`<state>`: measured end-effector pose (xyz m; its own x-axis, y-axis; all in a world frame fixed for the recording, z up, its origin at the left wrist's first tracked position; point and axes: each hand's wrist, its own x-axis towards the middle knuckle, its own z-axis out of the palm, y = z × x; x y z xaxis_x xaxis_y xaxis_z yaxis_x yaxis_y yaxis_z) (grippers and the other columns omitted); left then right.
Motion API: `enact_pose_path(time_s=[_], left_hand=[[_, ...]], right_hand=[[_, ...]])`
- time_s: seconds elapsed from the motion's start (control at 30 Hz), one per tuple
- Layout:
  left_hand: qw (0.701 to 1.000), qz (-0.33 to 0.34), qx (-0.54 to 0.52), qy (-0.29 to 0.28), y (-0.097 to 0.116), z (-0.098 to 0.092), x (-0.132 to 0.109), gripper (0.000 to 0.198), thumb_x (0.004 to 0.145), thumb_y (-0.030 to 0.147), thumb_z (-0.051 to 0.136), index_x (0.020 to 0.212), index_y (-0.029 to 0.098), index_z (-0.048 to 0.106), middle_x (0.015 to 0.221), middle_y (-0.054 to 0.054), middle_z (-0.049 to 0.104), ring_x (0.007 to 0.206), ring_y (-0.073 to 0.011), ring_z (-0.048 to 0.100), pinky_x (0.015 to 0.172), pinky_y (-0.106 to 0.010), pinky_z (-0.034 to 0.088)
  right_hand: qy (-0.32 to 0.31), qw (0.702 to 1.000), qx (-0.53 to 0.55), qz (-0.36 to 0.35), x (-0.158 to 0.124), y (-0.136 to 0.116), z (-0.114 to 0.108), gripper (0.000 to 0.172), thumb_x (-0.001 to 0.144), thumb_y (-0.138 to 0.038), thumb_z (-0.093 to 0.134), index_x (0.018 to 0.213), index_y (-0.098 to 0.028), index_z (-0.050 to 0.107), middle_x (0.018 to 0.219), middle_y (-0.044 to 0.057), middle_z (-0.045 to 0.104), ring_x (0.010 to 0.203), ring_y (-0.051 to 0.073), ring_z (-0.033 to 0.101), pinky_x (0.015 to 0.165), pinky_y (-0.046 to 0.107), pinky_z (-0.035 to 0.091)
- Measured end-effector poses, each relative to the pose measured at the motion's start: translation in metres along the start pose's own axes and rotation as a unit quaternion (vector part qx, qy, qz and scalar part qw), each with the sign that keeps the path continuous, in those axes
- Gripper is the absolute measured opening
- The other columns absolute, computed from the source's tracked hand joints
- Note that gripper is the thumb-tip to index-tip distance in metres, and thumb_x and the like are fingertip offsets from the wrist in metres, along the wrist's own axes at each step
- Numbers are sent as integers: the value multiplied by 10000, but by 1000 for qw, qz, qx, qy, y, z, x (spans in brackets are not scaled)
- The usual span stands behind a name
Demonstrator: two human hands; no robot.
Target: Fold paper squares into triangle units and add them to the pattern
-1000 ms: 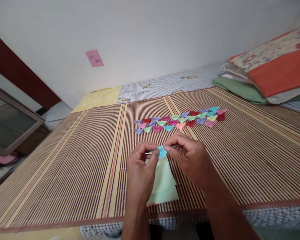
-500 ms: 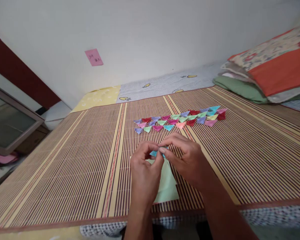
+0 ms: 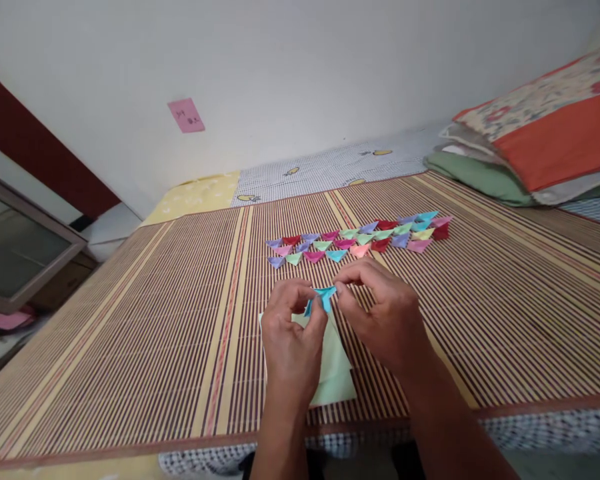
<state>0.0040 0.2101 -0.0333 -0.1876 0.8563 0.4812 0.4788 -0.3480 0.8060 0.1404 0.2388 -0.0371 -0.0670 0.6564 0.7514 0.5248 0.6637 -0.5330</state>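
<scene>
A small piece of folded turquoise paper (image 3: 325, 298) is pinched between the thumb and fingers of my left hand (image 3: 291, 333). My right hand (image 3: 380, 307) pinches the paper's right corner with thumb and forefinger. Below both hands, pale green paper sheets (image 3: 336, 367) lie on the striped mat, partly covered by my left hand. Just beyond my hands, several small folded paper triangles (image 3: 345, 245) in purple, red, pink, green, turquoise and yellow lie in slanting rows.
The striped bamboo mat (image 3: 155, 333) spreads over the bed. Folded bedding (image 3: 545, 147) is piled at the back right. A pink paper note (image 3: 187, 115) is stuck to the white wall (image 3: 300, 67). A glass-fronted cabinet door (image 3: 20, 240) stands at the left.
My right hand has shifted a little to the right, away from my left fingers, out to the corner of the turquoise paper. More of the paper now shows between my hands.
</scene>
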Motion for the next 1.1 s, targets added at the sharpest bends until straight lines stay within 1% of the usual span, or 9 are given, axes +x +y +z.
enact_pose_path(time_s=[0.1, 0.23, 0.33, 0.43, 0.53, 0.67, 0.77, 0.87, 1.1], left_hand=[[1000, 6, 3, 5, 0, 1, 0, 212, 838, 14, 661, 761, 211, 651, 927, 0, 666, 793, -149, 597, 694, -295, 478], [1000, 0, -8, 4, 0, 2, 0, 182, 855, 45, 668, 782, 211, 659, 931, -4, 666, 788, -153, 593, 689, -301, 475], [1000, 2, -8, 7, -1, 3, -1, 179, 850, 39, 675, 793, 208, 665, 921, -6, 666, 787, -155, 591, 691, -304, 472], [1000, 10, -11, 7, -1, 3, -1, 205, 848, 10, 661, 788, 206, 660, 912, -5, 664, 792, -152, 592, 691, -295, 471], [999, 37, -1, 9, -1, 4, -1, 224, 842, -15, 657, 780, 200, 650, 899, -5, 658, 807, -148, 592, 697, -281, 468], [997, 71, 16, 8, 0, 4, -1, 232, 833, -38, 659, 798, 191, 657, 914, -11, 650, 807, -139, 582, 700, -268, 462], [997, 71, 21, 3, -2, 5, -1, 221, 852, -21, 655, 804, 194, 654, 931, -14, 646, 821, -140, 584, 712, -272, 469], [997, 68, 26, 4, -4, 6, -1, 218, 866, -12, 644, 825, 201, 658, 941, -17, 643, 854, -150, 592, 723, -284, 483], [996, 85, 19, -7, -7, 7, -1, 216, 886, -9, 624, 857, 204, 650, 1000, -35, 631, 891, -154, 603, 738, -294, 499]], right_hand=[[-10, 1000, 7, -2, 1, 0, -1, 131, 907, -78, 549, 857, -168, 630, 815, 66, 663, 788, 211, 642, 720, 350, 522], [-28, 999, 10, -25, 1, -1, -1, 164, 896, -54, 535, 876, -177, 642, 872, 73, 674, 866, 223, 654, 778, 367, 536], [-43, 999, 12, -22, 0, -2, 0, 185, 877, -38, 523, 868, -182, 640, 888, 77, 673, 894, 233, 653, 788, 377, 537], [-27, 1000, -4, -14, -1, -2, 1, 204, 870, -26, 503, 864, -183, 633, 871, 77, 673, 876, 235, 656, 777, 381, 535], [-16, 1000, -19, -10, -2, -2, 2, 225, 862, -11, 483, 827, -180, 627, 859, 82, 667, 863, 236, 656, 779, 388, 536], [-32, 998, -41, -18, -3, -3, 4, 210, 849, -11, 495, 827, -167, 633, 877, 93, 663, 889, 252, 647, 816, 414, 536], [-40, 997, -61, -22, -3, -4, 5, 191, 848, -17, 513, 851, -166, 634, 918, 99, 665, 912, 257, 643, 843, 423, 532], [-50, 996, -66, -23, -4, -5, 5, 215, 852, -3, 487, 833, -170, 621, 965, 110, 663, 929, 253, 650, 838, 409, 535], [-31, 993, -114, 3, -4, -10, 7, 182, 902, -53, 495, 878, -152, 646, 901, 112, 688, 921, 284, 668, 845, 438, 534]])
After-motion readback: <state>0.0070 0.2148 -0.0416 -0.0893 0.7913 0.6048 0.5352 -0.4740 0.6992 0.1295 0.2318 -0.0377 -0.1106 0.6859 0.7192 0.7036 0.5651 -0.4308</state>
